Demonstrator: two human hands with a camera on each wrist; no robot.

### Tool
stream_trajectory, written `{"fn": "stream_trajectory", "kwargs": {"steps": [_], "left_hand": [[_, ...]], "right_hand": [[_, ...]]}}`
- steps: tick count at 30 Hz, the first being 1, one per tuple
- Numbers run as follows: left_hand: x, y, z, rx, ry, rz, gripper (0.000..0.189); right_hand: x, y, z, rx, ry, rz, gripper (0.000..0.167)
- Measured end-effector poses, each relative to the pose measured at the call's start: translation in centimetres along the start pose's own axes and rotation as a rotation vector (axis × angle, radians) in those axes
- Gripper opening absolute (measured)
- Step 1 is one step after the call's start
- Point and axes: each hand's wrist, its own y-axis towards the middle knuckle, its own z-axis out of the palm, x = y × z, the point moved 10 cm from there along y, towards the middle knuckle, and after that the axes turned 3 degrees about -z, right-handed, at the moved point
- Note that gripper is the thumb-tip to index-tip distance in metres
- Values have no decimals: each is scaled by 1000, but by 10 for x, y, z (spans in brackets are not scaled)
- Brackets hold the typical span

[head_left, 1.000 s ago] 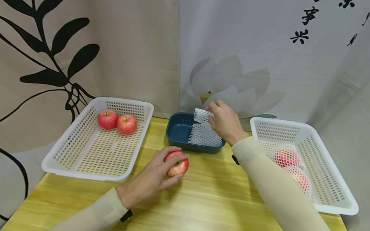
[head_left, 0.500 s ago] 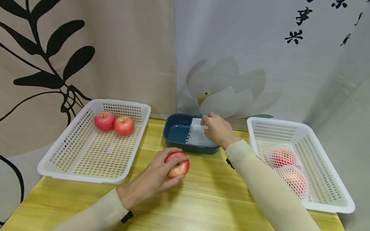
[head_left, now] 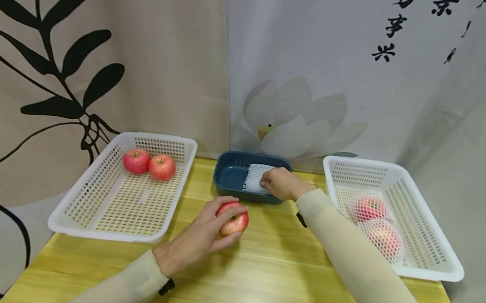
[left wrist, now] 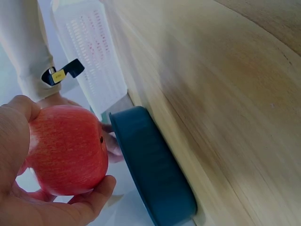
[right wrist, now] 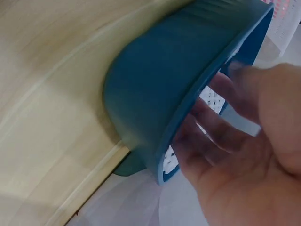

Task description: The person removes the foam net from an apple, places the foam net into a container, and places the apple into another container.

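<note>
My left hand (head_left: 194, 240) grips a red apple (head_left: 235, 220) above the table, in front of the blue tray. In the left wrist view the thumb and fingers wrap around this apple (left wrist: 70, 150). White foam nets (head_left: 254, 177) lie flat inside the dark blue tray (head_left: 226, 192). My right hand (head_left: 284, 183) reaches into the tray over the nets. In the right wrist view its fingers (right wrist: 214, 125) are bent over the rim among the white netting, and the thumb is blurred. The tray wall hides the fingertips, so whether they pinch a net cannot be seen.
A white perforated basket (head_left: 144, 237) at left holds two bare red apples (head_left: 149, 164). Another white basket (head_left: 427, 274) at right holds two apples in foam nets (head_left: 378, 225). A printed curtain (head_left: 169, 49) hangs behind the wooden table (head_left: 281, 284).
My right hand has come down into the blue tray; the net it held raised a second ago now lies low with the others. The left hand keeps its hold on the apple.
</note>
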Motion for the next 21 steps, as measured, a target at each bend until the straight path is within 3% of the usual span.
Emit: {"fn": "stream_trajectory", "kwargs": {"steps": [4, 9, 15, 21], "left_hand": [[0, 0, 0, -6, 4, 7, 57], [0, 0, -1, -9, 4, 9, 58], [1, 1, -2, -2, -2, -10, 58], [2, 2, -12, -7, -11, -32, 61]], "right_hand": [[3, 0, 7, 52, -42, -15, 33], [1, 1, 10, 76, -42, 29, 37], [-4, -1, 11, 93, 0, 67, 43], [-4, -7, 4, 73, 20, 66, 48]]}}
